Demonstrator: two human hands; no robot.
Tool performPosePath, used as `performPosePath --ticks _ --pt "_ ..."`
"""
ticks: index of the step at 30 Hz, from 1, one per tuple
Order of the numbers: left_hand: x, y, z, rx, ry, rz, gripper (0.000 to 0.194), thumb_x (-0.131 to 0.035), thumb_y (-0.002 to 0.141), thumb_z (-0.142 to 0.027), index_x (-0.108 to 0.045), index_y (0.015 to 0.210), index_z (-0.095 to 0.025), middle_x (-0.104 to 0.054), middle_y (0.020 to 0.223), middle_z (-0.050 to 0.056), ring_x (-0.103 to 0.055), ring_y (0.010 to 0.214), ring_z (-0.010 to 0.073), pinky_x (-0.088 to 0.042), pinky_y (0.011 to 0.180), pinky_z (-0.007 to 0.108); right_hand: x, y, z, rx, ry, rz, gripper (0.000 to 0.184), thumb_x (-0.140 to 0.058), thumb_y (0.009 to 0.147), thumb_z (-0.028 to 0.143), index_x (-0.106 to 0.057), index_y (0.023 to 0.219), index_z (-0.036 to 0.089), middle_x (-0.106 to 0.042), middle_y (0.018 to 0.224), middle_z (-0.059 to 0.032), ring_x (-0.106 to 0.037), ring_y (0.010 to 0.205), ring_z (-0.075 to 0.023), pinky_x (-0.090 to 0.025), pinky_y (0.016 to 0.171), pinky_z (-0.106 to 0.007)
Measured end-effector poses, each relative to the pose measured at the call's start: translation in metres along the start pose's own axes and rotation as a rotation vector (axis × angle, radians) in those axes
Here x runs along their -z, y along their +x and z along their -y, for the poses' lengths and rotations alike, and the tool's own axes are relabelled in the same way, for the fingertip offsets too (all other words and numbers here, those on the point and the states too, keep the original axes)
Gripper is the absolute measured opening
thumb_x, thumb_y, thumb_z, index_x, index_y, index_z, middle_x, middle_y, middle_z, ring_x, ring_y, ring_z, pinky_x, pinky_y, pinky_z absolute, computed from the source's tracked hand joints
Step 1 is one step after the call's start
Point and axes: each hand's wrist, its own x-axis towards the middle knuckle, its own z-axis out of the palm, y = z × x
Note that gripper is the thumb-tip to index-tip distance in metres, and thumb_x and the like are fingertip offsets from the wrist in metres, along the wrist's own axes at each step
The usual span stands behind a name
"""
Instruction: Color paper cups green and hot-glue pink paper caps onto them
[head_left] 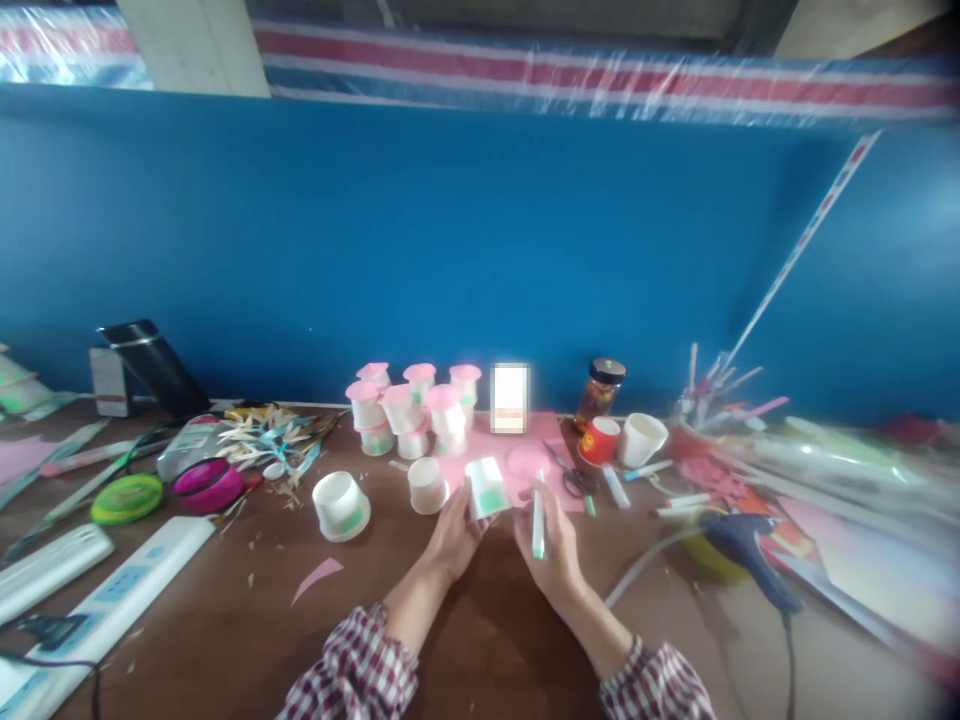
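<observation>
Your left hand was wrapped on the side of the white cup; your right hand was closed on the marker, green end toward you. Cup sat tilted between your hands, near the front edge of the pink sheet, with its green patch facing up at you. Couldn't tell whether your right fingertips touched the cup as well; too blurred there. My read on handling: the cup looked like thin paper, so very light, springy, easy to dent mid-wall and no use against a hard squeeze. Surface probably smooth, with modest slip, so light even pressure beat a pinch. Best hold for you was low by the base or just at the rim, where the wall should be stiffest, fingers clear of the green patch in case that color was wet. Marker looked rigid and light, slim enough to roll; best taken between thumb and first two fingers, well down the barrel for control. Tight spots around you: the second cup stood just beyond your left hand, the pink-topped cups were stacked behind that and likely tipped easily, and the scissors lay beyond your right hand.
</observation>
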Motion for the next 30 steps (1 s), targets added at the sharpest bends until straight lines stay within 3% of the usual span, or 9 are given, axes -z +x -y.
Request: performPosePath --ticks 4,10,13,16,19,24,30 --pt "0.001 0.003 0.000 0.003 -0.045 -0.069 0.033 -0.058 0.080 -0.045 -0.061 0.097 -0.017 -0.066 0.088 0.004 -0.060 0.085 0.0161 -0.043 0.088 0.032 -0.005 -0.001 -0.001 -0.068 -0.012 -0.053 0.032 -0.046 0.087 0.021 -0.049 0.118 0.012 -0.066 0.091 -0.0106 -0.064 0.073 -0.0188 -0.052 0.067 -0.031" --pt "0.004 0.003 0.004 0.027 -0.008 -0.101 0.030 -0.060 0.079 -0.044 -0.060 0.089 -0.016 -0.064 0.080 0.002 -0.059 0.079 0.0144 -0.043 0.082 0.029 -0.003 -0.002 -0.004 -0.149 0.150 -0.142 0.030 -0.044 0.091 0.027 -0.052 0.117 0.013 -0.064 0.078 -0.0056 -0.061 0.066 -0.0155 -0.050 0.065 -0.027" --pt "0.003 0.003 0.004 0.016 0.005 -0.103 0.031 -0.062 0.076 -0.046 -0.059 0.087 -0.016 -0.062 0.076 0.001 -0.058 0.076 0.0136 -0.043 0.078 0.028 0.002 0.000 -0.004 -0.153 0.181 -0.139 0.025 -0.042 0.092 0.030 -0.060 0.097 0.015 -0.060 0.066 -0.0022 -0.057 0.058 -0.0142 -0.048 0.060 -0.026" --pt "0.002 0.003 0.004 0.026 0.022 -0.126 0.032 -0.062 0.076 -0.047 -0.058 0.086 -0.017 -0.060 0.073 0.000 -0.057 0.071 0.0130 -0.044 0.074 0.028 0.006 0.001 -0.007 -0.190 0.131 -0.104 0.034 -0.041 0.091 0.036 -0.060 0.072 0.016 -0.054 0.055 -0.0003 -0.051 0.048 -0.0124 -0.043 0.051 -0.024" --pt "0.005 0.003 0.005 0.029 0.039 -0.141 0.034 -0.061 0.076 -0.048 -0.057 0.088 -0.017 -0.059 0.075 0.001 -0.056 0.071 0.0132 -0.044 0.072 0.028 0.005 0.001 -0.012 -0.250 0.086 -0.127 0.039 -0.044 0.089 0.041 -0.058 0.062 0.015 -0.051 0.049 0.0005 -0.046 0.045 -0.0117 -0.039 0.047 -0.024" --pt "0.011 0.005 0.010 -0.020 0.051 -0.079 0.032 -0.062 0.075 -0.049 -0.057 0.085 -0.018 -0.056 0.072 0.000 -0.051 0.066 0.0121 -0.042 0.065 0.026 0.001 0.003 -0.020 -0.348 0.216 -0.224 0.027 -0.048 0.087 0.041 -0.055 0.081 0.016 -0.052 0.058 0.0016 -0.048 0.049 -0.0117 -0.041 0.048 -0.024" --pt "0.010 0.004 0.010 -0.038 0.080 -0.060 0.031 -0.061 0.076 -0.048 -0.059 0.087 -0.020 -0.058 0.074 0.001 -0.050 0.066 0.0130 -0.040 0.063 0.026 0.005 0.009 -0.023 -0.334 0.316 -0.192 0.023 -0.047 0.088 0.038 -0.054 0.087 0.016 -0.055 0.067 -0.0005 -0.053 0.059 -0.0134 -0.045 0.056 -0.026"
